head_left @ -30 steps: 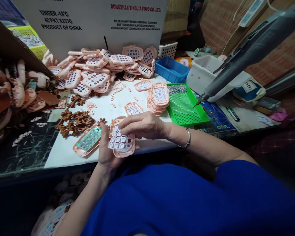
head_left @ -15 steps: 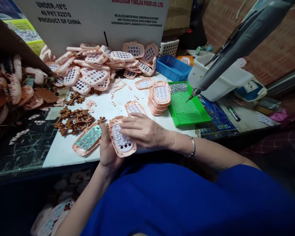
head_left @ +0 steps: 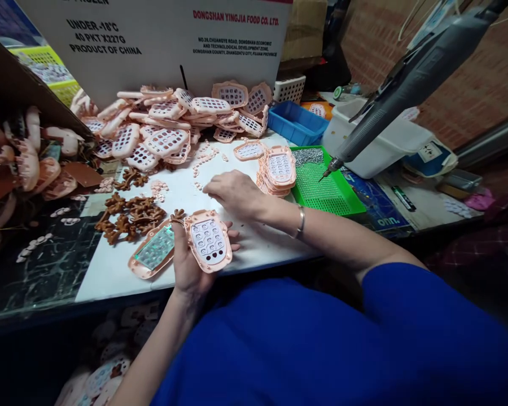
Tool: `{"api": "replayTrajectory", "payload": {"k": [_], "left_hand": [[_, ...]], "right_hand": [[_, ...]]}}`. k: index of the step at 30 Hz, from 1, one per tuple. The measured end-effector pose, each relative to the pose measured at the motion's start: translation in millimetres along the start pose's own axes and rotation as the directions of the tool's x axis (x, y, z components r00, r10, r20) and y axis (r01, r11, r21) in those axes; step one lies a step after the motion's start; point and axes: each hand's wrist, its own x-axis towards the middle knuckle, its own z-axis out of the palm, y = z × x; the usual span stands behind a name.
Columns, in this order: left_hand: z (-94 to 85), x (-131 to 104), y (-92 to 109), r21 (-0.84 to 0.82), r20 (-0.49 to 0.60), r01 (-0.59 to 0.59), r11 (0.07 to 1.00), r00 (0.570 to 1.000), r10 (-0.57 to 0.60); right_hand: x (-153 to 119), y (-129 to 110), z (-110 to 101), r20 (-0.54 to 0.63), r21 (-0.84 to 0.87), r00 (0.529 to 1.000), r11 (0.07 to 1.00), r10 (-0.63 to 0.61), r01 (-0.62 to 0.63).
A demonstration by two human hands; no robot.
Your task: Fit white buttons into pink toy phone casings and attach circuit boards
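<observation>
My left hand [head_left: 190, 262] holds a pink plastic shell [head_left: 210, 241] with a white keypad set in it; three dark holes show at its lower end. Joined beside it lies another shell half with a green circuit board [head_left: 154, 249]. My right hand [head_left: 232, 192] is over the white sheet, fingertips pinched together near small pink pieces [head_left: 198, 185]; what they hold, if anything, is hidden. Brown plastic parts [head_left: 131, 214] lie to the left. Right of my right hand stands a stack of pink shells with keypads [head_left: 280, 167].
Many pink shells [head_left: 167, 141] are heaped at the back before a printed carton [head_left: 169, 34]. A green tray [head_left: 342, 197] holds small metal screws. A grey electric screwdriver [head_left: 376, 107] hangs over it. Blue [head_left: 298, 124] and white bins [head_left: 372, 135] stand behind.
My right hand has left the keypad shell and moved up to the small pink pieces. My left hand still holds the shell. The view has shifted slightly.
</observation>
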Motion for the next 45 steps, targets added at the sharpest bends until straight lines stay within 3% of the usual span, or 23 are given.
{"api": "replayTrajectory", "payload": {"k": [2, 6, 12, 16, 19, 21, 24, 27, 30, 32, 38, 41, 45], "left_hand": [[-4.6, 1, -2, 0.029, 0.042, -0.026, 0.999, 0.999, 0.025], [-9.9, 1, -4, 0.040, 0.053, -0.046, 0.998, 0.998, 0.044], [-6.9, 1, -1, 0.073, 0.035, -0.035, 0.997, 0.999, 0.032], [-2.4, -1, 0, 0.062, -0.017, -0.047, 0.997, 0.999, 0.048], [2.2, -1, -1, 0.034, -0.051, -0.044, 0.998, 0.998, 0.046], [6.9, 0, -2, 0.015, -0.053, -0.071, 0.997, 0.996, 0.072], [15.5, 4, -8, -0.017, -0.040, -0.208, 0.978, 0.977, 0.208], [21.9, 7, -14, -0.004, -0.002, -0.297, 0.955, 0.955, 0.297], [24.7, 8, -18, 0.054, 0.023, -0.251, 0.966, 0.968, 0.250], [26.1, 6, -18, 0.081, -0.015, -0.199, 0.977, 0.979, 0.201], [27.6, 5, -16, 0.079, -0.085, -0.193, 0.978, 0.976, 0.199], [25.4, 7, -19, 0.081, -0.073, -0.214, 0.973, 0.973, 0.220], [23.7, 8, -20, 0.076, -0.103, -0.223, 0.972, 0.968, 0.231]], "right_hand": [[30, 0, -2, 0.072, -0.018, 0.992, 0.994, 0.106, -0.105], [71, 2, 7, 0.119, 0.007, 0.976, 0.983, 0.184, -0.186], [80, 4, 18, 0.147, 0.050, 0.973, 0.981, 0.178, -0.187], [62, 4, 5, -0.007, 0.235, 0.989, 0.962, 0.146, -0.140], [31, 2, -5, -0.183, 0.434, 0.975, 0.900, 0.125, -0.034], [2, 0, -5, -0.272, 0.450, 0.961, 0.890, 0.050, 0.081], [-39, -6, 8, -0.404, 0.222, 0.895, 0.929, -0.189, 0.297], [-65, -12, 26, -0.445, -0.094, 0.819, 0.928, -0.363, 0.361], [-76, -18, 37, -0.491, -0.230, 0.768, 0.911, -0.411, 0.341], [-79, -21, 38, -0.524, -0.286, 0.728, 0.896, -0.442, 0.339], [-87, -24, 37, -0.598, -0.310, 0.638, 0.874, -0.485, 0.373], [-89, -22, 39, -0.579, -0.316, 0.655, 0.874, -0.486, 0.369], [-93, -26, 39, -0.462, -0.245, 0.765, 0.894, -0.448, 0.376]]}}
